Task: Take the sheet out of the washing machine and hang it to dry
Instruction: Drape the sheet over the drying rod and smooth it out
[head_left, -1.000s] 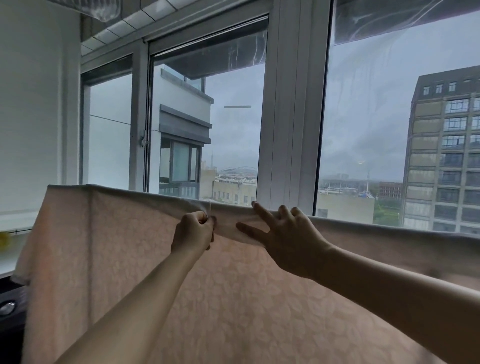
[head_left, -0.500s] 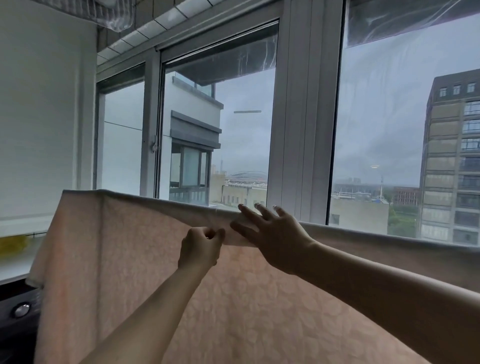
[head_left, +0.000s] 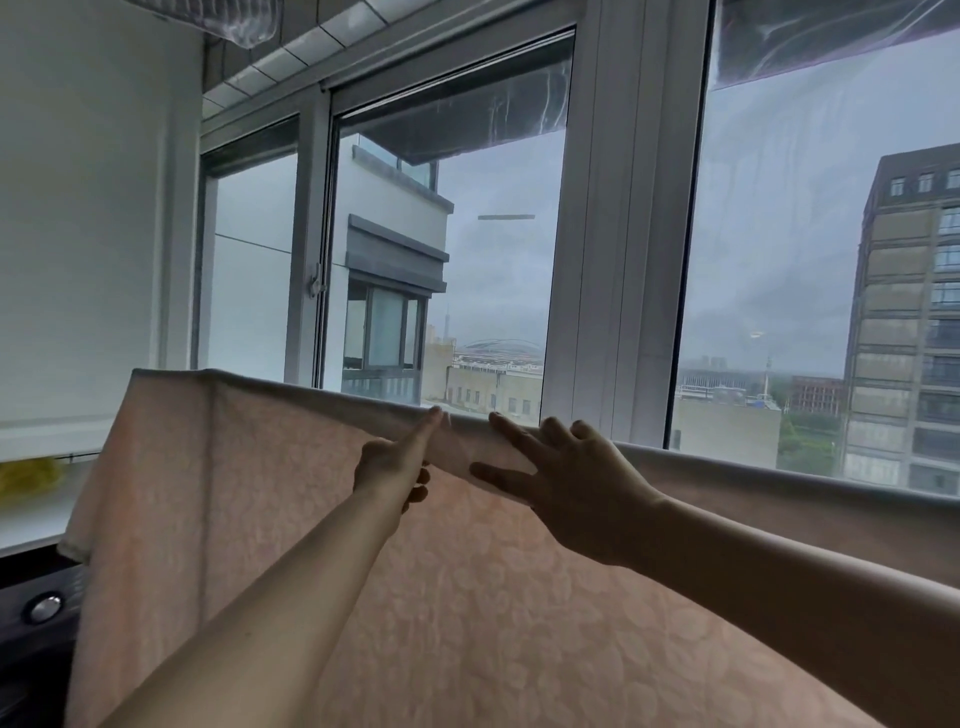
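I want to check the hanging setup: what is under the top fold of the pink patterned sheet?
Whatever carries the pink patterned sheet is covered by its fold, so rail or line cannot be told. Both hands, left hand and right hand, touch the fold. Behind it stands the white-framed window.

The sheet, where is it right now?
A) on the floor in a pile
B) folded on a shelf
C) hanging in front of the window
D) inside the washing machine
C: the sheet hangs spread in front of the window, with both hands at its top edge.
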